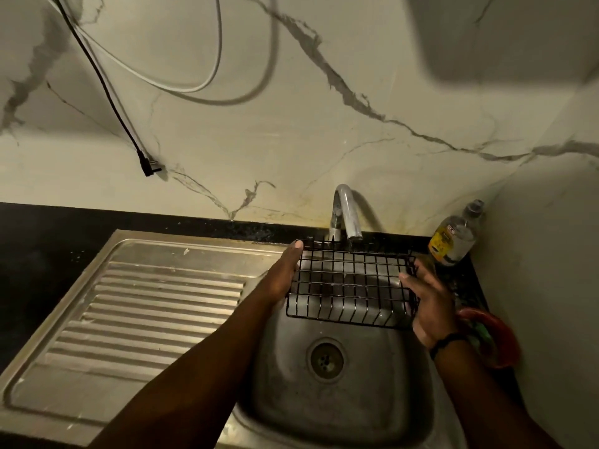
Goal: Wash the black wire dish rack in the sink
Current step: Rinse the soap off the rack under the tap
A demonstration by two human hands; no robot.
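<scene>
**Rack under the tap: slip and splash risks**

Black wire dish rack (351, 281) is held above the sink (340, 400) basin, far edge right under the tap (348, 210) spout. Left hand (285, 277) grips the rack's left end, fingers reaching up along the side, one fingertip at the top back corner. Right hand (428, 303) holds the right end, thumb curled over the rim wire, palm behind. Can't tell if water is running; no clear stream shows.

What could go wrong, imo:
- Thin wires + wet fingers = poor grip. If one hand lets go to scrub, the other end prob drops and clangs into the basin.
- Rack's back edge sits v. close to the spout; lifting or tilting it could knock the tap.
- Open grid won't hold water, so a strong flow would spray off the wires onto the black counter (42, 254) and the bottle (453, 238) just beside the right end.
- Right hand's swing could bump that bottle or the red item (499, 335) near the wrist; both sit near the sink edge.
- Dim light: dirt on black wire is easy to miss.
</scene>
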